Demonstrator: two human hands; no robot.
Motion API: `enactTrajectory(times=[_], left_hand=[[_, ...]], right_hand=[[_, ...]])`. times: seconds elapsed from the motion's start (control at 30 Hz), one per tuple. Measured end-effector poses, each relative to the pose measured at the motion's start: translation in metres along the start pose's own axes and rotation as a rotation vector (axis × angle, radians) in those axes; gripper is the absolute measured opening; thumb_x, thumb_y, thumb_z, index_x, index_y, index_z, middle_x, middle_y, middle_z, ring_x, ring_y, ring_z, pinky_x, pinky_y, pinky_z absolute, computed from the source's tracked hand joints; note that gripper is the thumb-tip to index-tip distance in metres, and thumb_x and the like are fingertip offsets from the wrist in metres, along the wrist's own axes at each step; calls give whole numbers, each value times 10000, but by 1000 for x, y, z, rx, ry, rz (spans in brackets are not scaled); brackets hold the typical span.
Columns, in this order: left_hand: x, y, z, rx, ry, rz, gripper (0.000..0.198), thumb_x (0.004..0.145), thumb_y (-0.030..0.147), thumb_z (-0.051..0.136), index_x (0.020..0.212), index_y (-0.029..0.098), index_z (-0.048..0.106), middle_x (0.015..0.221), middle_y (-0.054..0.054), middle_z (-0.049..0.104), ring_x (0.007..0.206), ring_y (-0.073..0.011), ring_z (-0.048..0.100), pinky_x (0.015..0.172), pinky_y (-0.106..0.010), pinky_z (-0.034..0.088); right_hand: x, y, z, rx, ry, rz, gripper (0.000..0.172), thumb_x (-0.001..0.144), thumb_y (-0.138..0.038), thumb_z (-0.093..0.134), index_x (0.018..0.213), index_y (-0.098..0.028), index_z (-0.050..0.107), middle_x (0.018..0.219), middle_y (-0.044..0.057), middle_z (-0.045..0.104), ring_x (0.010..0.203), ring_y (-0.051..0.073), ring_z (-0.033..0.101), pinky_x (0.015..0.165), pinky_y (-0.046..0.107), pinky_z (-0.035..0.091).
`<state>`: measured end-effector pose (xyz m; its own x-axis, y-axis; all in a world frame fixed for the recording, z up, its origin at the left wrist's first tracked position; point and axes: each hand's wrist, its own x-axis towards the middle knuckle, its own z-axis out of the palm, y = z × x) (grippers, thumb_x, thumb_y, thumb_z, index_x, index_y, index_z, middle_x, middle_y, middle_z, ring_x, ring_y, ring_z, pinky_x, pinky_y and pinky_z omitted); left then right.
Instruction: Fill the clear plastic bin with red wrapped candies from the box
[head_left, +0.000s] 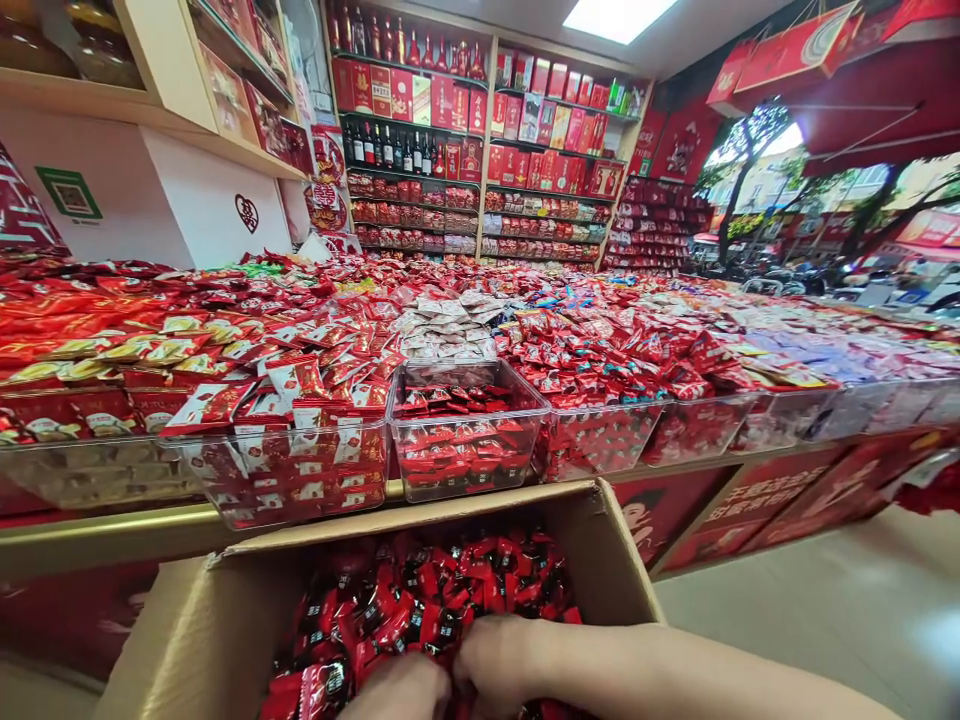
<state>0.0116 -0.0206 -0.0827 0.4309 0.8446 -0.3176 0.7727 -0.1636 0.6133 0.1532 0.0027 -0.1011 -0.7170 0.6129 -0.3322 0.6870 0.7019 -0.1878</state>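
A cardboard box stands open in front of me, with many wrapped candies in red and dark wrappers inside. Both my hands reach down into it, close together. My left hand is at the bottom edge of the view, its fingers sunk among the candies. Just to its right, my right hand is bent downward at the wrist, its fingers also hidden in the pile. Whether either hand grips any candy cannot be seen. Behind the box, a clear plastic bin is partly filled with similar red and dark packets.
Clear bins heaped with packaged sweets line the counter, including a red-and-white packet bin on the left and a red packet bin on the right. Shelves of bottles and boxes stand behind. Tiled floor lies to the right.
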Motion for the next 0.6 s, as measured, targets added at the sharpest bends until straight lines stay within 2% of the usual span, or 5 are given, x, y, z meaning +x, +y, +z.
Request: enactTrajectory(times=[0.1, 0.23, 0.4, 0.47, 0.6], left_hand=[[0, 7, -22, -7, 78, 33, 124, 560, 141, 441, 486, 203, 518, 484, 15, 472, 494, -157, 427, 476, -264, 238], [3, 16, -50, -133, 186, 64, 95, 621, 131, 392, 585, 204, 440, 513, 56, 431, 510, -122, 389, 483, -221, 257], [2, 25, -63, -345, 315, 31, 159, 753, 169, 301, 817, 192, 445, 650, 25, 517, 617, -135, 474, 598, -223, 368], [-3, 31, -64, -449, 265, 64, 219, 820, 268, 301, 927, 183, 472, 784, -11, 573, 734, -144, 515, 699, -235, 394], [-14, 44, -60, -639, -52, 213, 286, 797, 407, 441, 887, 170, 574, 826, -11, 606, 765, -157, 524, 728, -242, 405]], right_hand=[[-10, 1, -26, 4, 36, 51, 61, 550, -265, 578, 534, -209, 558, 478, -12, 566, 447, 149, 531, 315, 220, 217], [-32, 6, -60, 139, 293, 127, 128, 666, -226, 485, 698, -171, 595, 601, 41, 615, 502, 131, 508, 405, 223, 272], [-50, 10, -81, 631, 576, 198, 139, 753, -266, 457, 704, -154, 523, 580, -14, 532, 506, 72, 416, 457, 175, 295], [-52, 7, -85, 852, 631, 222, 163, 766, -298, 461, 703, -150, 487, 568, -27, 491, 500, 65, 392, 455, 171, 298], [-57, -4, -90, 1102, 681, 175, 196, 762, -318, 499, 676, -146, 459, 580, -35, 448, 517, 60, 366, 474, 175, 306]])
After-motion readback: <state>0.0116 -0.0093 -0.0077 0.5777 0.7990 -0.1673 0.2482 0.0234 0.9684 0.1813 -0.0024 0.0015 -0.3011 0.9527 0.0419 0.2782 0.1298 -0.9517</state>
